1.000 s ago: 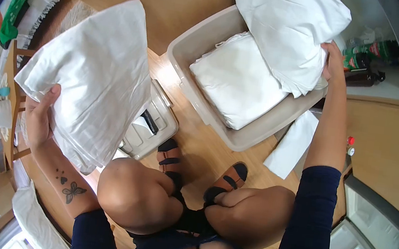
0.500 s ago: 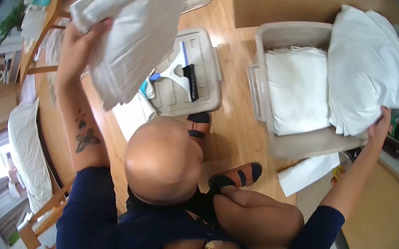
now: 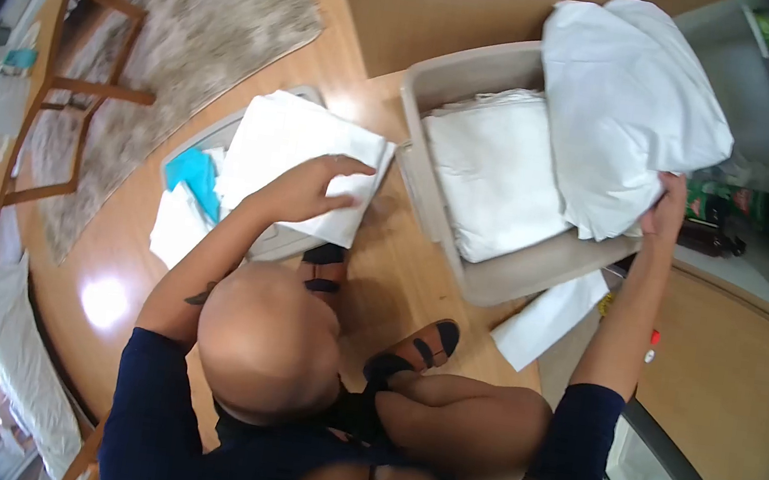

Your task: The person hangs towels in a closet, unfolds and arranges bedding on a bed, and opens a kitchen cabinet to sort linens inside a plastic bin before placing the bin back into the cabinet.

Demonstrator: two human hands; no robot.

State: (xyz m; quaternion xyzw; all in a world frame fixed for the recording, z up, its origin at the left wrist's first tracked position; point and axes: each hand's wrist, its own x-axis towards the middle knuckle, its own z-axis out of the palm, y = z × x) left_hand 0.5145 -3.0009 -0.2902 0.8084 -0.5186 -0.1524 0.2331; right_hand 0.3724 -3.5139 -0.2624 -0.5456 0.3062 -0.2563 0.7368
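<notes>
My left hand (image 3: 318, 194) is over a folded white cloth (image 3: 271, 143) that lies on the grey lid on the floor; its fingers are apart and it grips nothing. A teal cloth (image 3: 195, 180) and another white cloth (image 3: 179, 225) lie beside it. My right hand (image 3: 665, 209) is closed on the lower edge of a white cloth bundle (image 3: 621, 106), which rests over the right side of the beige bin (image 3: 495, 284). A folded white cloth stack (image 3: 495, 172) sits inside the bin.
A wooden chair (image 3: 84, 89) and a shaggy rug (image 3: 210, 18) are at the left. Behind the bin stands a wooden panel (image 3: 454, 6). A white sheet (image 3: 549, 318) lies below the bin. Bottles (image 3: 734, 204) stand on a shelf at the right.
My left hand has let go of its white cloth, which now lies on the lid and covers the white and blue tool there. My right hand still holds the bundle at the bin.
</notes>
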